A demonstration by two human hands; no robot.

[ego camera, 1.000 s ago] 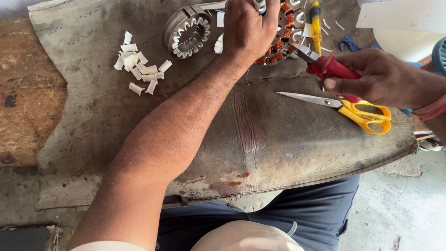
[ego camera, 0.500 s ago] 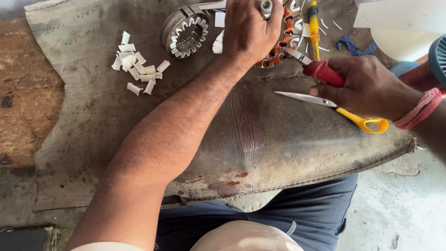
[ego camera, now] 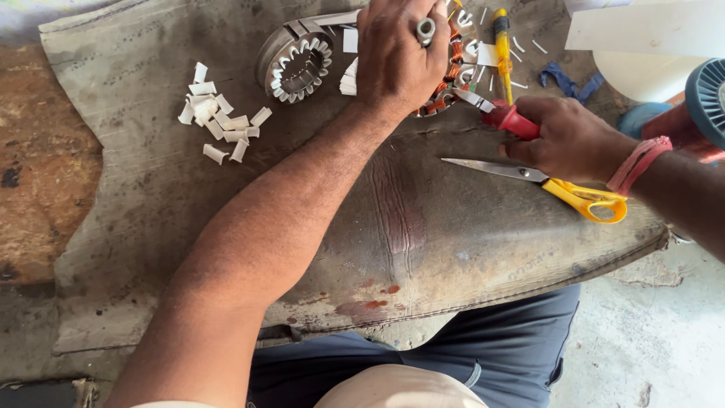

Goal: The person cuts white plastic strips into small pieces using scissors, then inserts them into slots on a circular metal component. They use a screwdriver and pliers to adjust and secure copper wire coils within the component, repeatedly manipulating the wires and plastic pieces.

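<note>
Left hand (ego camera: 396, 57) clamps the stator (ego camera: 453, 64) | right hand (ego camera: 563, 140) grips red tool (ego camera: 507, 117) — several slots wound, others bare | scissors (ego camera: 551, 181) idle

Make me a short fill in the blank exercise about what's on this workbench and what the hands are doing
1. The right hand has its grip on a tool with a ____ handle.
2. The scissors have ____ handles.
3. The left hand rests on the copper-wound stator and wears a ____.
4. The small white pieces lie ____ of the empty toothed ring.

Missing words: red; yellow; ring; left
</note>
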